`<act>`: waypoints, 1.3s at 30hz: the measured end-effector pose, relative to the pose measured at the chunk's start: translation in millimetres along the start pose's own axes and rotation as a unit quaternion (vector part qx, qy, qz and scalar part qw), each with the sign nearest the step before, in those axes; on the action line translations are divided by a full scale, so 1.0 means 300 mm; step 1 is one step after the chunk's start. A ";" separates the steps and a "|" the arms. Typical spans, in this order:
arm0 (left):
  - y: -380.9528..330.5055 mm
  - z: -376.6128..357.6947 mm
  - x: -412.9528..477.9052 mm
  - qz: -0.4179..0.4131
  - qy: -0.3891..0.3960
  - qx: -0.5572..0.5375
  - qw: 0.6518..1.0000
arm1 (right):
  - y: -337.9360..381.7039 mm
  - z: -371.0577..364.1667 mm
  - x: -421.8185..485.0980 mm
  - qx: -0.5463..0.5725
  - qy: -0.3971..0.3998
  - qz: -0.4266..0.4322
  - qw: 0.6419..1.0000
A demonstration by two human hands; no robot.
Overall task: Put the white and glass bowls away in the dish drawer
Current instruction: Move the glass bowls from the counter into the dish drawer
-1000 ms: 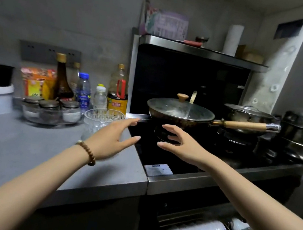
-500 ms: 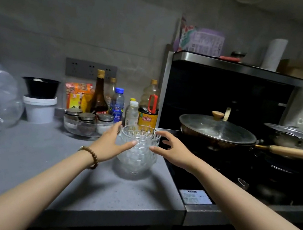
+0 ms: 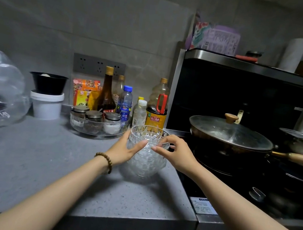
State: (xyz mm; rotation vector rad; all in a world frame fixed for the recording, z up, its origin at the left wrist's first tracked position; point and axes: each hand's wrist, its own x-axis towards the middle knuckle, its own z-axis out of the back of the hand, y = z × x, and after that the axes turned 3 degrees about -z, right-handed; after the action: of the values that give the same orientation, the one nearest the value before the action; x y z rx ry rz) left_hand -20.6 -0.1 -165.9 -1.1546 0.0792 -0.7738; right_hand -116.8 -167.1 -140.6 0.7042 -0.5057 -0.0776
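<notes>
Closer now: left hand [image 3: 123,149] and right hand [image 3: 177,154] clamp glass bowls [image 3: 146,162] on surface [image 3: 44,168] | stack likely heavy, slick, breakable | cup low sides

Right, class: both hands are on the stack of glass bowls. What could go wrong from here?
The left hand and right hand hold the stack of glass bowls near its top, so lower bowls may lift, then drop from the grip. The lidded pan stands close on the right; swinging that way could knock glass against it.
</notes>
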 end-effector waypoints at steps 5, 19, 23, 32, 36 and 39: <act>-0.025 -0.016 0.008 0.019 -0.038 0.038 0.998 | 0.018 0.000 -0.006 0.051 -0.024 0.003 0.998; -0.318 -0.183 -0.104 -0.126 -0.005 -0.218 0.968 | 0.087 0.304 -0.238 0.236 0.015 -0.079 0.968; -0.357 -0.331 -0.145 -0.103 0.044 -0.253 0.961 | 0.012 0.407 -0.381 0.190 0.037 -0.132 0.972; -0.364 -0.737 -0.231 0.049 0.209 -0.265 0.940 | -0.210 0.561 -0.689 0.186 0.037 -0.176 0.966; -0.332 -0.899 -0.269 0.083 0.268 -0.256 0.925 | -0.312 0.604 -0.804 0.221 0.051 -0.218 0.949; -0.299 -1.011 -0.292 0.106 0.316 -0.240 0.912 | -0.393 0.620 -0.869 0.214 0.052 -0.251 0.943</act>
State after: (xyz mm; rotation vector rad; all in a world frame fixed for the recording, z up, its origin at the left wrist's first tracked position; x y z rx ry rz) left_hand -263.2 -204.7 -249.6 -1.2811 0.9683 -0.9348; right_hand -421.2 -307.4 -204.3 1.2487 -0.2286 -0.4160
